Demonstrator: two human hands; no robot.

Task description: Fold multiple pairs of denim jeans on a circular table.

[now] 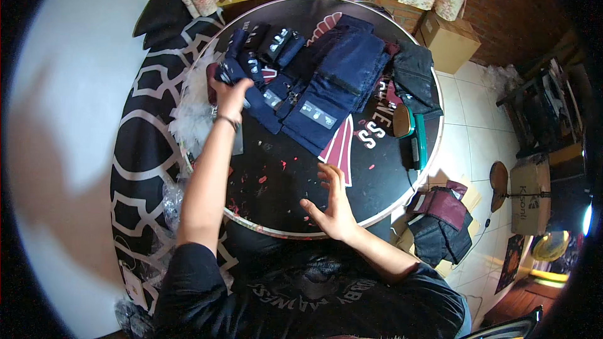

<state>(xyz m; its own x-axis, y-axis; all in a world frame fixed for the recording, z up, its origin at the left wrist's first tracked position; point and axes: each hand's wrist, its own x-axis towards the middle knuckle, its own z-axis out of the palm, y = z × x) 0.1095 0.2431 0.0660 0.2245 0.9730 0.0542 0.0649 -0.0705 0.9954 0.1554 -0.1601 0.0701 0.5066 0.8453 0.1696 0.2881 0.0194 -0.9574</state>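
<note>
My left hand (pixel 231 96) grips the near end of a rolled navy cloth bundle (pixel 230 69) at the left of the round black table. Several more dark cloth rolls (pixel 274 43) with white printing stand just beyond it. Over the near part of the table, my right hand (pixel 337 207) is empty, its thumb and fingers apart. Between and beyond the hands lies a stack of folded navy cloth (pixel 351 68). The front piece bears a pale label (pixel 318 114). Smaller navy pieces with labels (pixel 273 99) lie beside the stack, partly overlapping.
A green-handled brush or iron-like tool (pixel 418 141) rests near the right rim, below folded black cloth (pixel 414 75). Crumpled clear plastic wrappers (pixel 195 113) lie along the left rim. Red scraps (pixel 262 179) dot the round table (pixel 282 207). Maroon and black cloth (pixel 440 207) sits low at right.
</note>
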